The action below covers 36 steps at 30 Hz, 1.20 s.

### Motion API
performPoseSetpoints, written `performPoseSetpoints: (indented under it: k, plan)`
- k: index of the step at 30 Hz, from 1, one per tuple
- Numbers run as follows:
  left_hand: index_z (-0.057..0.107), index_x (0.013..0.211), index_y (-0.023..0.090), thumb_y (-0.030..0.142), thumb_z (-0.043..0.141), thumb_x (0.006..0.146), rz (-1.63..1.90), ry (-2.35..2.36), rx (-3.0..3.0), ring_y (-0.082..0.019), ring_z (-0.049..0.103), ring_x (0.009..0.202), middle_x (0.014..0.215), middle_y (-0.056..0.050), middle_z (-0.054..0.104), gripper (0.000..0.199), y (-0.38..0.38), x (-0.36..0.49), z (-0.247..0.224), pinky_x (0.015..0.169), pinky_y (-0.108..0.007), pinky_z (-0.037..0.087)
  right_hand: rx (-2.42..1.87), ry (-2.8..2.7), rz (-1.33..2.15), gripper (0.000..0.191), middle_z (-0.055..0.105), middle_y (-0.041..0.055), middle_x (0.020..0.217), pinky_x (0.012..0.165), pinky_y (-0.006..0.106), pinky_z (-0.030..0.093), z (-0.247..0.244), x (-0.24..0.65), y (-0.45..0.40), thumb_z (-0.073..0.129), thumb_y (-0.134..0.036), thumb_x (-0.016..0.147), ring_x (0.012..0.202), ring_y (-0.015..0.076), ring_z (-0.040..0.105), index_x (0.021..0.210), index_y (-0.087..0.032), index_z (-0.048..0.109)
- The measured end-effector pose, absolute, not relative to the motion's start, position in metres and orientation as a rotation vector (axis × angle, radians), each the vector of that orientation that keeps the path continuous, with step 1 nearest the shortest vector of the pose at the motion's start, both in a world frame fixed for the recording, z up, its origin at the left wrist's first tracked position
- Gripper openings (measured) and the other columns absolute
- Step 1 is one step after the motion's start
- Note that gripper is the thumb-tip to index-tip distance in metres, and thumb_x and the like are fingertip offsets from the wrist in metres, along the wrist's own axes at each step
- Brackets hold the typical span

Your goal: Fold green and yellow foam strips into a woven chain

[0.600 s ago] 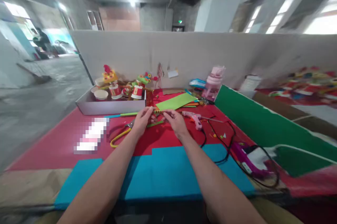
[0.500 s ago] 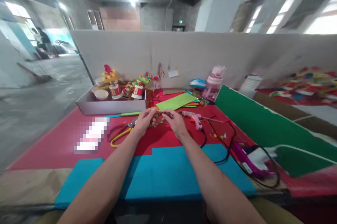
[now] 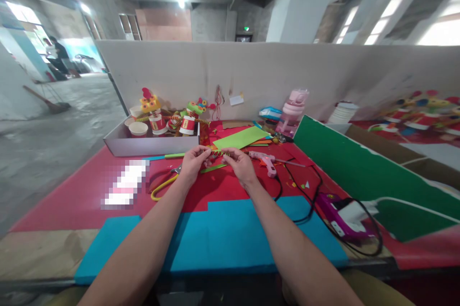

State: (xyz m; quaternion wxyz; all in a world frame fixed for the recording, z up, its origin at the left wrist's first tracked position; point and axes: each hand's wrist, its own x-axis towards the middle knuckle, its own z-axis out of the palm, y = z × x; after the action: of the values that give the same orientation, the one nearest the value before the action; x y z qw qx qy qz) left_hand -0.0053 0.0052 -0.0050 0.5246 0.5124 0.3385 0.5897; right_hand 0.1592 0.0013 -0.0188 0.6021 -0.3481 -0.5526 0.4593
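Holds pleated paper strip (image 3: 220, 153) over red tabletop (image 3: 220, 188), pinched between left hand (image 3: 195, 163) and right hand (image 3: 240, 163); runs lengthwise from left to right, roughly level, near pink glue gun (image 3: 268, 162).

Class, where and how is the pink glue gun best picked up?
By its handle, I'd judge, approached from the near side: the glue gun lies with the handle angled toward the camera, the nozzle pointing left, and the cord seemingly trailing from its end.
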Motion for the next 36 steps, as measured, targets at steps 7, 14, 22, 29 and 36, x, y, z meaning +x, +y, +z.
performPoseSetpoints:
  k: [7,14,22,29,36]
  plan:
    - [0.063,0.08,0.013,0.037,0.076,0.066,1.491,0.861,1.149,-0.008,0.052,0.043,0.058,0.001,0.061,0.031,0.007,-0.008,-0.002,0.044,-0.021,0.042,-0.793,-1.184,1.093,0.03,0.07,0.0013,0.08,0.076,0.031,0.052,-0.017,0.16,0.001,0.073,-0.032,0.066,0.072,0.0141,0.063,0.093,-0.019,0.069]
    - [0.064,0.08,0.013,0.035,0.077,0.063,1.517,0.876,1.138,-0.008,0.054,0.045,0.061,0.001,0.062,0.031,0.006,-0.008,0.0,0.046,-0.022,0.044,-0.789,-1.108,1.105,0.025,0.069,0.0003,0.078,0.074,0.029,0.052,-0.018,0.163,0.003,0.074,-0.03,0.064,0.069,0.012,0.061,0.086,-0.02,0.07]
    - [0.061,0.093,0.014,0.037,0.073,0.068,1.489,0.804,1.136,-0.015,0.065,0.055,0.062,0.0,0.065,0.036,0.007,-0.01,-0.002,0.056,-0.025,0.052,-0.799,-1.07,1.071,0.024,0.069,0.0003,0.08,0.076,0.03,0.052,-0.017,0.164,0.005,0.073,-0.029,0.063,0.071,0.0125,0.062,0.085,-0.02,0.07]
    - [0.059,0.082,0.014,0.04,0.076,0.066,1.438,0.884,1.237,-0.014,0.063,0.054,0.06,-0.001,0.065,0.036,0.006,-0.007,0.0,0.055,-0.024,0.05,-0.861,-1.002,1.037,0.025,0.067,0.0001,0.075,0.075,0.031,0.052,-0.021,0.168,0.008,0.072,-0.032,0.064,0.07,0.0133,0.062,0.085,-0.019,0.068]
    - [0.061,0.08,0.014,0.039,0.077,0.064,1.362,0.94,1.343,-0.009,0.055,0.049,0.057,0.002,0.06,0.033,0.0,-0.005,0.003,0.053,-0.022,0.046,-0.89,-0.957,1.017,0.031,0.068,0.0031,0.088,0.075,0.032,0.054,-0.024,0.17,0.01,0.072,-0.033,0.064,0.07,0.0131,0.061,0.089,-0.018,0.065]
